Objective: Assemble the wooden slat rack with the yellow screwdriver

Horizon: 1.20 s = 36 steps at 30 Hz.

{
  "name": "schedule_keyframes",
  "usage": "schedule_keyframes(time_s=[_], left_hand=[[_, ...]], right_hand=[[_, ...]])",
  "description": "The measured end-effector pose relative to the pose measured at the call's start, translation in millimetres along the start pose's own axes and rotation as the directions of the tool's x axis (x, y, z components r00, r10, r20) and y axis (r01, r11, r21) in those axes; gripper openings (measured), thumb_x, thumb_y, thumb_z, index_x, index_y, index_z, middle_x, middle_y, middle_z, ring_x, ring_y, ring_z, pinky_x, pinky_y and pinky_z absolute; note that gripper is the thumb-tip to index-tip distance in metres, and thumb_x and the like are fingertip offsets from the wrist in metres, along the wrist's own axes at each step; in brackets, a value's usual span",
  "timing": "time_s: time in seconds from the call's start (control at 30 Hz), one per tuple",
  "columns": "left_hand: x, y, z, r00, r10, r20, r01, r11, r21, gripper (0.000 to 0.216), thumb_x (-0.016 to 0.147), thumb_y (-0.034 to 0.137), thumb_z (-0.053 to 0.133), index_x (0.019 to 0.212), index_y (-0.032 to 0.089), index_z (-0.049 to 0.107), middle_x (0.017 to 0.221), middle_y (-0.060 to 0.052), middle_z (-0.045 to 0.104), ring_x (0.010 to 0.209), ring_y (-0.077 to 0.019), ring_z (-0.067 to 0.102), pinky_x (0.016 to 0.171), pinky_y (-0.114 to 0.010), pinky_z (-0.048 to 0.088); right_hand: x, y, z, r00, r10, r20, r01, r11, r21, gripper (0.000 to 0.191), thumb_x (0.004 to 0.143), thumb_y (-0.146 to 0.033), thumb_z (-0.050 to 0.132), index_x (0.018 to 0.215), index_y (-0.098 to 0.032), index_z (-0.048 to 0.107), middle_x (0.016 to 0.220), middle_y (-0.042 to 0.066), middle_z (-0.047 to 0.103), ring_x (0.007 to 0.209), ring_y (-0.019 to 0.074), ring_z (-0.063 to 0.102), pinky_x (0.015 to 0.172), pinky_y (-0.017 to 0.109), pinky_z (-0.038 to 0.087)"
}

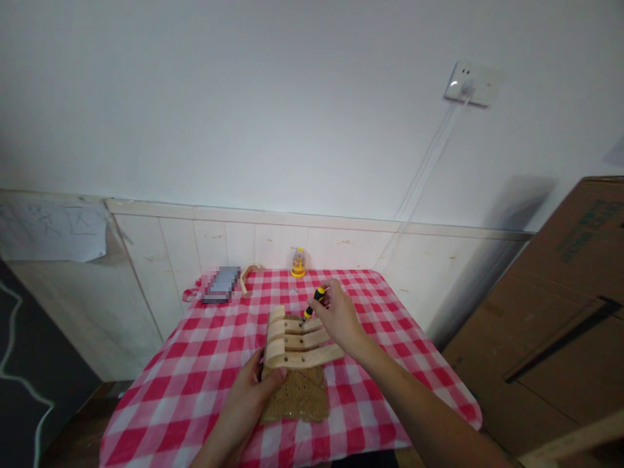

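Observation:
My right hand [340, 320] grips a yellow and black screwdriver [314, 303], tilted with its tip down at a screw on a pale wooden piece [277, 354]. This piece has several curved slats joined side by side, with dark screw heads along them. It rests on a brown board [298, 398] dotted with small holes. My left hand [257, 383] is at the near left of the wooden piece, thumb on its near edge and the other fingers partly hidden at its left side. My right hand covers part of the slats' right ends.
On the red and white checked tablecloth [180, 383], a blurred flat grey device [221, 285] and a curved wooden strip [244, 281] lie at the back left. A yellow-based clear container [298, 264] stands by the wall. A large cardboard box [550, 325] is at the right.

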State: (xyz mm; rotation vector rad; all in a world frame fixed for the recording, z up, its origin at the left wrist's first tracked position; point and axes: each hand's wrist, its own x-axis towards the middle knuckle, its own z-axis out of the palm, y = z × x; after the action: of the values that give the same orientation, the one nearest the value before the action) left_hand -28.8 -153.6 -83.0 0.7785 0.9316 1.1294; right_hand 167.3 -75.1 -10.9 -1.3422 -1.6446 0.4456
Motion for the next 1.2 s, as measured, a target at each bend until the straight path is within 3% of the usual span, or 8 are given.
schedule_keyframes(time_s=[0.27,0.5,0.73,1.03,1.2], left_hand=[[2,-5,-1,1.0,0.007,-0.013,-0.007,1.0,0.021,0.065,0.07,0.035,0.091,0.126,0.014,0.064,0.122,-0.021,0.076,0.101,-0.0353,0.077,0.081,-0.04,0.062],[0,-2,0,0.998,-0.022,0.065,0.025,0.999,-0.043,0.068,0.067,0.035,0.094,0.125,0.013,0.066,0.12,-0.021,0.077,0.099,-0.0361,0.078,0.078,-0.04,0.062],[-3,2,2,0.998,-0.026,0.05,0.03,0.997,-0.077,0.069,0.066,0.033,0.094,0.127,0.013,0.067,0.114,-0.021,0.079,0.099,-0.0358,0.078,0.08,-0.04,0.062],[-2,-1,0,0.999,-0.032,0.021,0.033,0.998,-0.055,0.067,0.064,0.036,0.095,0.122,0.013,0.07,0.113,-0.021,0.079,0.097,-0.0357,0.078,0.075,-0.038,0.061],[-2,5,-3,0.993,-0.064,0.098,0.074,0.992,-0.098,0.056,0.07,0.033,0.091,0.117,0.01,0.072,0.111,-0.02,0.08,0.093,-0.0334,0.08,0.074,-0.035,0.062]], right_hand=[[8,2,-3,0.999,0.04,0.005,-0.04,0.999,-0.031,0.032,0.074,-0.032,0.076,0.081,-0.025,0.045,0.068,-0.007,0.054,0.061,0.0153,0.051,0.055,0.025,0.033],[14,8,-5,0.995,0.04,0.086,-0.043,0.999,0.027,0.029,0.074,-0.023,0.074,0.083,-0.024,0.047,0.071,-0.007,0.058,0.061,0.0134,0.055,0.055,0.023,0.039],[16,12,-6,0.994,0.012,0.111,-0.017,0.999,0.038,0.029,0.075,-0.02,0.076,0.087,-0.024,0.05,0.073,-0.006,0.061,0.065,0.0143,0.06,0.058,0.023,0.043],[15,-4,-13,0.99,-0.018,0.136,0.012,0.999,0.047,0.023,0.071,-0.013,0.071,0.082,-0.023,0.053,0.075,-0.004,0.063,0.069,0.0158,0.06,0.062,0.026,0.044],[18,-18,-10,0.996,-0.03,0.079,0.02,0.992,0.126,0.024,0.073,-0.021,0.073,0.088,-0.024,0.055,0.076,-0.005,0.065,0.067,0.0152,0.061,0.063,0.027,0.046]])
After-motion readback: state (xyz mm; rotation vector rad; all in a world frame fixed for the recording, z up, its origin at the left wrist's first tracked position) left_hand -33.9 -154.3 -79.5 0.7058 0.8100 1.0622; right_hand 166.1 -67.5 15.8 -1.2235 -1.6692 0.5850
